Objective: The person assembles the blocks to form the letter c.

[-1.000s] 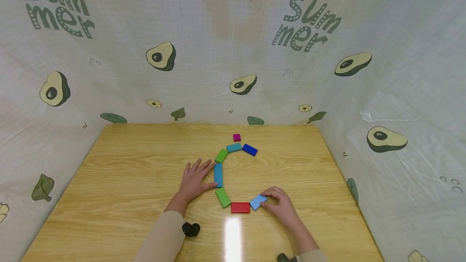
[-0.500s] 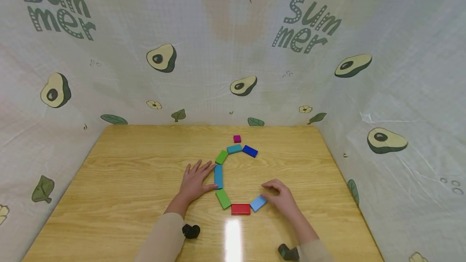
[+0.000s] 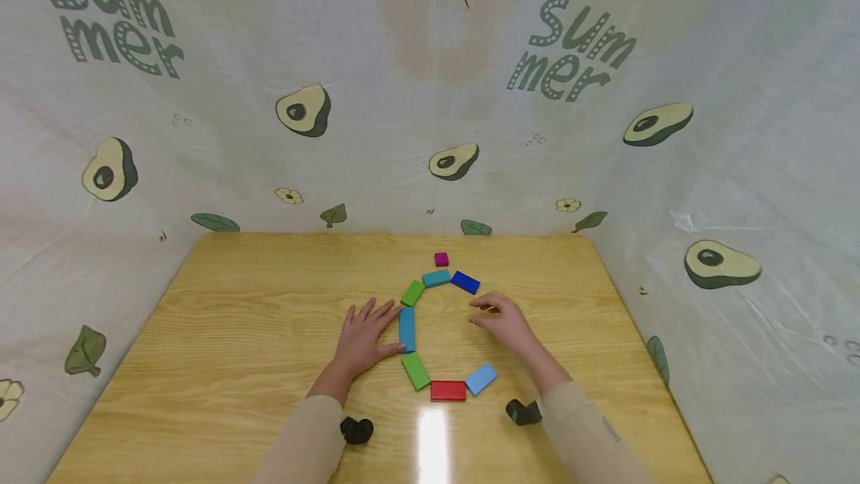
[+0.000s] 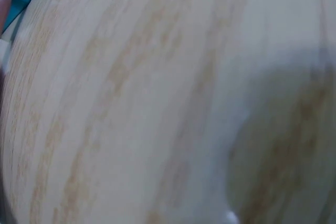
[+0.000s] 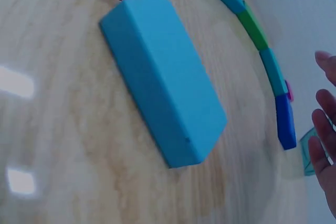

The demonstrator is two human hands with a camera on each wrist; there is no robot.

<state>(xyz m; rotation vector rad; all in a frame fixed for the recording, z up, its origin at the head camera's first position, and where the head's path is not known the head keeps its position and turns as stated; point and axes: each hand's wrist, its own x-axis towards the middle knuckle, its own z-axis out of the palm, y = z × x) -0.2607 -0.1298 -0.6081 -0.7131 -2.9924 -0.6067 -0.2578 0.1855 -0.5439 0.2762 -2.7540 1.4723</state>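
My left hand [image 3: 359,342] lies on the table with its fingers spread. Its thumb and index finger touch the medium-blue block [image 3: 407,329], at the left of a curved row of blocks. My right hand [image 3: 505,323] is over the right side of the curve, fingers loosely bent and holding nothing. It is nearest the dark blue block [image 3: 466,282]. Below it lies a light blue block [image 3: 481,379], large in the right wrist view, beside the red block [image 3: 448,391]. In the left wrist view, only a fingertip and block corners show.
A green block [image 3: 416,371], another green block [image 3: 413,293] and a teal block [image 3: 437,278] are also in the curve. A small magenta block [image 3: 441,259] stands behind it. Printed cloth [image 3: 376,133] walls the wooden table [image 3: 255,305] at the back and sides.
My right hand has let go of the light blue block and moved away from me, toward the dark blue block. The left hand has stayed in place.
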